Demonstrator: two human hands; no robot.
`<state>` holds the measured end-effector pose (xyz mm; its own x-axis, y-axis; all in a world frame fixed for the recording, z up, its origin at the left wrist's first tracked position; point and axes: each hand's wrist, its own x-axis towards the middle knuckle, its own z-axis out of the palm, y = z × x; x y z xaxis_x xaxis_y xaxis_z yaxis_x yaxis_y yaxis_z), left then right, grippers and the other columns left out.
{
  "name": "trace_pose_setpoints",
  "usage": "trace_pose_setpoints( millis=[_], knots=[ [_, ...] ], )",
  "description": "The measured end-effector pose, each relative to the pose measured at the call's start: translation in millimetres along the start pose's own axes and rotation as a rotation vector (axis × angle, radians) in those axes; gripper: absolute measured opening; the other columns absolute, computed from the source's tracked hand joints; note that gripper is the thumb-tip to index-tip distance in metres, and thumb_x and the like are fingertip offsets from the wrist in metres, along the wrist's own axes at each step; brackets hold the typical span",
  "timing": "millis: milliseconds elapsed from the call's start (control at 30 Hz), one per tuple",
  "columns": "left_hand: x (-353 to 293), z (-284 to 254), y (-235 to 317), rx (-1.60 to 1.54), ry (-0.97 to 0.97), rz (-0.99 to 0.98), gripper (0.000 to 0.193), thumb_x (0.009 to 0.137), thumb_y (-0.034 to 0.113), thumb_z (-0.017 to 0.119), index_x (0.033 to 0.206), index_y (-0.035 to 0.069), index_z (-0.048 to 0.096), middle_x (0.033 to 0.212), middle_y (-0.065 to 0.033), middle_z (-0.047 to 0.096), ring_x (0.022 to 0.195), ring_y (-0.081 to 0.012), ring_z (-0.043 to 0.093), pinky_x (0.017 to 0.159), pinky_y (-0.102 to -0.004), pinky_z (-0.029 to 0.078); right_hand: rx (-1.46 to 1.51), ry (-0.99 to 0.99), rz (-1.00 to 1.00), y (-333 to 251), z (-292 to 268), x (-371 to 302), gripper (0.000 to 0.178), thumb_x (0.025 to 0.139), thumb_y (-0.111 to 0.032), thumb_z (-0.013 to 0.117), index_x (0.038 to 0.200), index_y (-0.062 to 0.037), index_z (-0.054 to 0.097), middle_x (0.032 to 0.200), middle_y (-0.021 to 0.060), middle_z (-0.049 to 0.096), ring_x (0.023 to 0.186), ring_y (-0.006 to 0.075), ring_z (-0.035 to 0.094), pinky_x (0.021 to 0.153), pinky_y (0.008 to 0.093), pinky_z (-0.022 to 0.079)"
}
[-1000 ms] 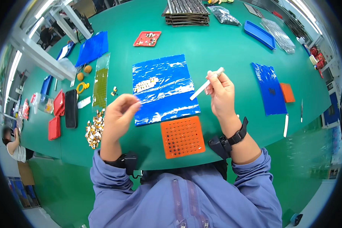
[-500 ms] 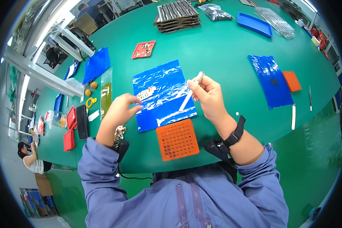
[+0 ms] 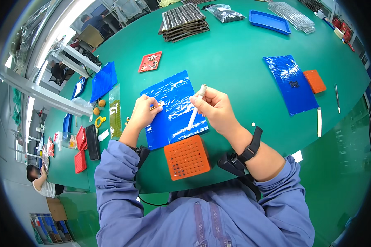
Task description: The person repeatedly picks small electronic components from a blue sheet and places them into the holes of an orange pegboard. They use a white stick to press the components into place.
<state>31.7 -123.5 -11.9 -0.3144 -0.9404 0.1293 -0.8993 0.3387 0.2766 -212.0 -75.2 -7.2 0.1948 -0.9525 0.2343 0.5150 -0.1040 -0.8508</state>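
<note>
My left hand (image 3: pixel 143 112) is closed in a pinch above the left side of a blue glossy sheet (image 3: pixel 175 88). Its fingertips are at a few small white parts (image 3: pixel 162 103), mostly covered by the hand, and what they grip is too small to make out. In my right hand (image 3: pixel 215 108) is a narrow white strip (image 3: pixel 192 118) with a beige, thicker upper end. It slants down over the right part of the sheet. An orange block with rows of holes (image 3: pixel 187 158) lies in front of the sheet, with dark pieces in several holes at its lower left.
A red tray of small parts (image 3: pixel 150 61) lies beyond the sheet. Another blue sheet (image 3: pixel 290 96) with black bits, an orange block (image 3: pixel 315 81) and tweezers (image 3: pixel 337 99) are at right. Stacked trays (image 3: pixel 184 22) stand far back. Red containers (image 3: pixel 80 160) and a black case (image 3: pixel 92 142) are left.
My left hand has moved right and farther onto the sheet, its spread fingers now pinched at the small white parts. My right hand still holds the strip, slightly shifted. The whole view has tilted slightly.
</note>
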Motion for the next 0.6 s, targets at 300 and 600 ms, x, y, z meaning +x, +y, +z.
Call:
trace_pose_setpoints(
  millis=[300, 600],
  knots=[
    [-43, -44, 60, -1.116, -0.091, -0.110, 0.010, 0.082, 0.006, 0.057, 0.087, 0.002, 0.050, 0.074, 0.0002, 0.054, 0.070, -0.0058, 0.052, 0.064, -0.0191, 0.043, 0.063, -0.059, -0.006, -15, 6, -3, 0.008, 0.078, -0.005, 0.061, 0.076, -0.0032, 0.054, 0.066, -0.0005, 0.055, 0.062, 0.0038, 0.052, 0.055, 0.0175, 0.042],
    [-82, -19, 59, -1.863, -0.048, 0.087, 0.014, 0.082, 0.011, 0.056, 0.083, 0.006, 0.044, 0.070, -0.0056, 0.049, 0.067, -0.0166, 0.050, 0.063, -0.0309, 0.042, 0.054, -0.273, 0.215, -16, 9, -9, 0.011, 0.076, -0.002, 0.063, 0.085, 0.0015, 0.058, 0.074, 0.0062, 0.060, 0.068, 0.0105, 0.058, 0.061, 0.0213, 0.048]
  ],
)
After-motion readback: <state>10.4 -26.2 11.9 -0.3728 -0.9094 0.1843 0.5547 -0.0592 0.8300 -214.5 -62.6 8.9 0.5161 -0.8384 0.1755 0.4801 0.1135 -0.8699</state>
